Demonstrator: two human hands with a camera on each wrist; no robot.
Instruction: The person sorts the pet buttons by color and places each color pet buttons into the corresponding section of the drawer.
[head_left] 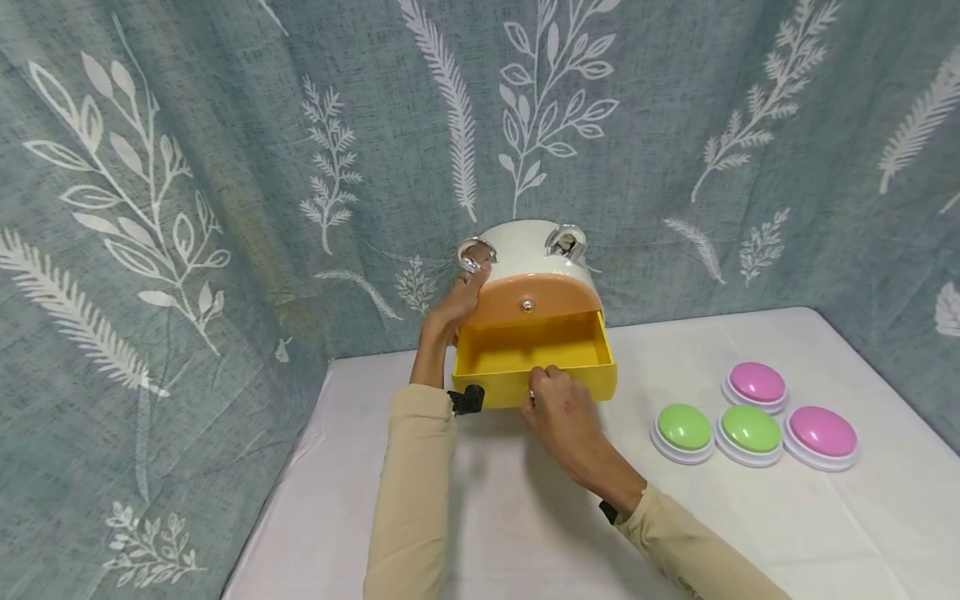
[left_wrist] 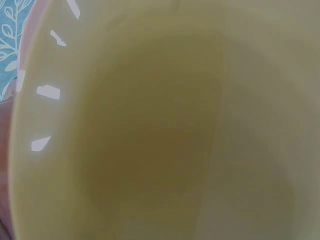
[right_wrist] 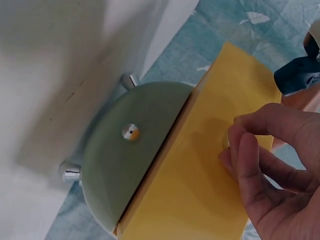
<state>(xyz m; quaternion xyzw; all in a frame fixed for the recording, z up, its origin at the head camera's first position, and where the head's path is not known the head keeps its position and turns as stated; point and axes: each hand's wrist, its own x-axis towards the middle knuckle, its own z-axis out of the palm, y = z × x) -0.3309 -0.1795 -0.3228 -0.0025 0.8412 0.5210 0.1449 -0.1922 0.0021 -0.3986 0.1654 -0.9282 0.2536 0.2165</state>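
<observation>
Yellow drawer [head_left: 517,354] stands out from its rounded cabinet [head_left: 525,250], inside exposed, at the far middle of the white counter [head_left: 517,533]. Nearest me, my right grip [head_left: 566,412] is closed in a pinch on the knob [right_wrist: 225,141] of the drawer front. Off to the right, apart from the drawer, sit two green buttons [head_left: 684,427] and two pink buttons [head_left: 757,382] on white bases. Farther in, my left grip [head_left: 462,298] rests against the cabinet's left side; finger curl there is hidden, so I cannot tell its hold. Two silver loops [head_left: 555,240] top the cabinet, with the leaf-patterned curtain [head_left: 652,125] behind.

Assessment: the step in hand appears to be working the drawer by its knob; from this moment I cannot determine whether inward or outward. Either way, the next move calls for a straight, level line at the knob and firm bracing of the body from my left.
</observation>
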